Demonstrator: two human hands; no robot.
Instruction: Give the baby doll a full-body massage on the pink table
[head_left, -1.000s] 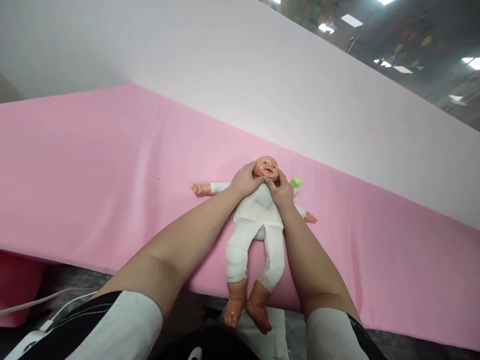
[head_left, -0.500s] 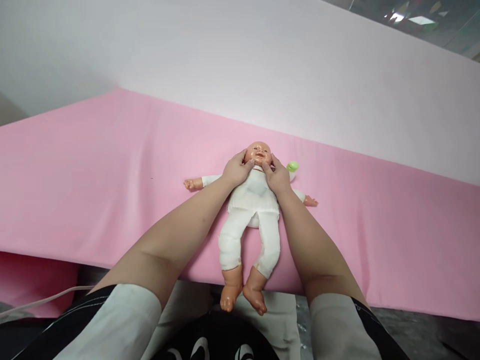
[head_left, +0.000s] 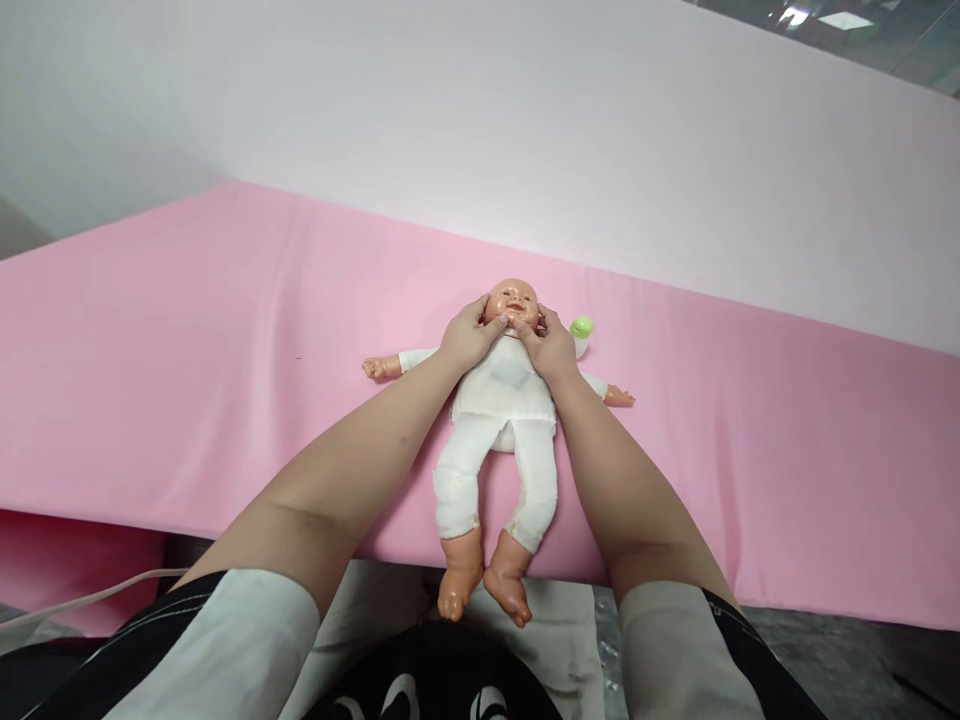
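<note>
A baby doll (head_left: 504,390) with a white cloth body lies on its back, its arms spread and its feet over the table's near edge. My left hand (head_left: 472,338) cups one side of its head, with the thumb by the chin. On the other side my right hand (head_left: 549,345) does the same, thumb also near the chin. Both hands are closed around the head, and some fingertips are hidden behind it. Just right of my right hand is a small object with a green top and white lower part (head_left: 582,328); its kind is unclear.
Pink cloth (head_left: 187,380) covers the table and shows a few folds. A white wall (head_left: 450,120) rises along the far side. A pale cable (head_left: 90,597) runs at the lower left.
My view has shifted slightly. Both hands stay on the doll's head, and the thumbs sit a little closer together below the chin.
</note>
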